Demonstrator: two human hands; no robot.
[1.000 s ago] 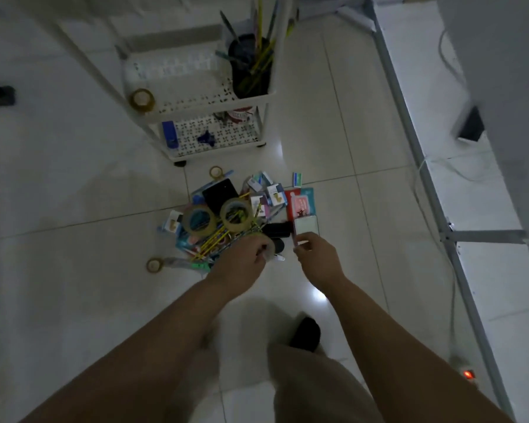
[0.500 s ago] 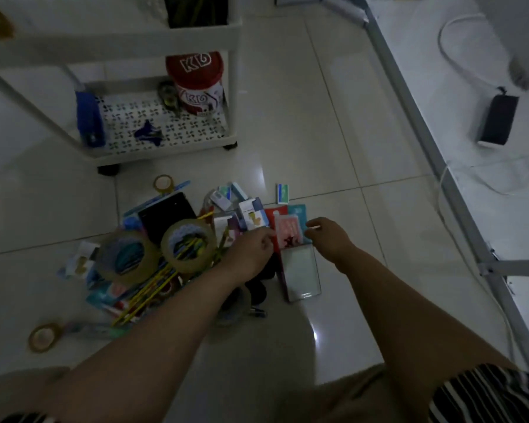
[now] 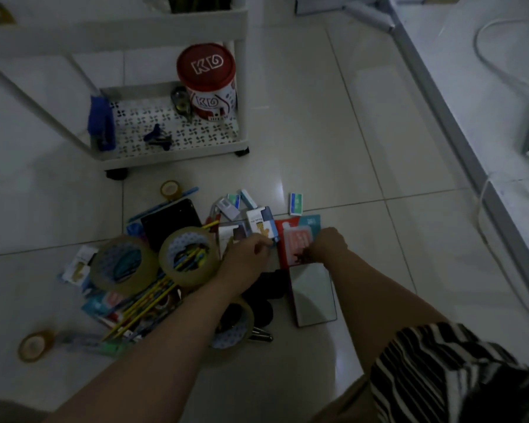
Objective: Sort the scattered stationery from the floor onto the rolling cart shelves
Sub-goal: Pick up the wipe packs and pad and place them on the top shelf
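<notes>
- The left hand [image 3: 248, 254] lay with curled fingers on a small white-blue box [image 3: 261, 225]; whether it gripped it, I cannot tell.
- The right hand [image 3: 327, 244] pinched the red card pack [image 3: 294, 242].

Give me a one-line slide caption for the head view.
Both hands, left and right, reach into the stationery pile on the floor beside the white rolling cart.
</notes>
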